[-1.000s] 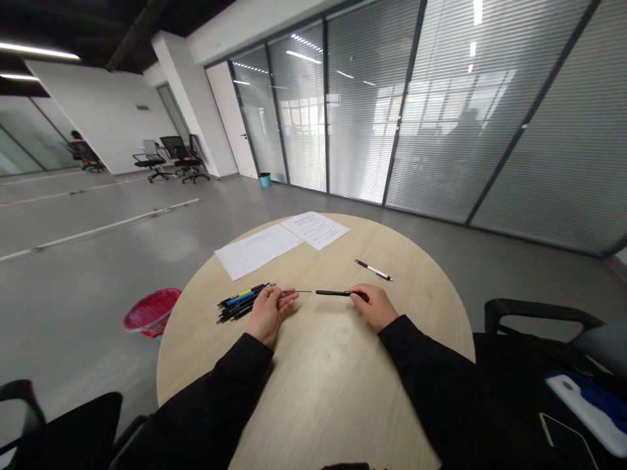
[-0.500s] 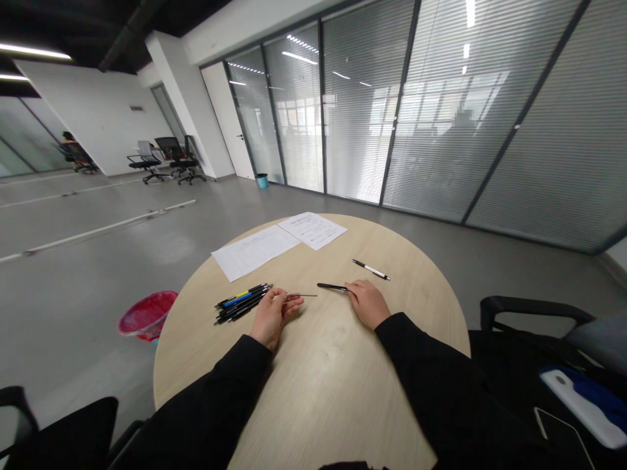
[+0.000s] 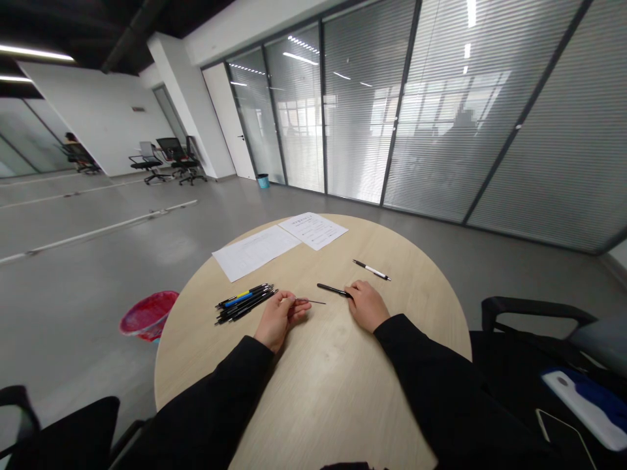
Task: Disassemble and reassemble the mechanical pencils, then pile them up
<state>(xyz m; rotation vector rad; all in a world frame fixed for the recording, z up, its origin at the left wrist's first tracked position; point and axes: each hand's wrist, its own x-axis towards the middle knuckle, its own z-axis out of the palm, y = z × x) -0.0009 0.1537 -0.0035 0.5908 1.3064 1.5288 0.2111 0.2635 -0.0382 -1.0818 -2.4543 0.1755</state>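
Note:
My left hand [image 3: 280, 318] pinches a thin dark pen refill [image 3: 316, 301] between thumb and fingers, its tip pointing right. Close to it, my right hand [image 3: 368, 308] is closed on the end of a black pen barrel [image 3: 333, 289], which slants up to the left over the table. A small gap separates the refill from the barrel. Left of my left hand lies a pile of pens [image 3: 243, 305], mostly black, with a blue and a yellow one on top. Beyond my right hand rests a single white-and-black pen [image 3: 372, 269].
Two printed sheets, one on the left [image 3: 257, 253] and one on the right [image 3: 313, 230], lie at the far side of the round wooden table [image 3: 323, 405]. A red-lined bin [image 3: 148, 315] stands on the floor to the left. An office chair [image 3: 539, 313] holding phones is at the right.
My left hand has shifted slightly right and nearer to me with the refill. The end of the black barrel in my right hand has tipped lower, toward me.

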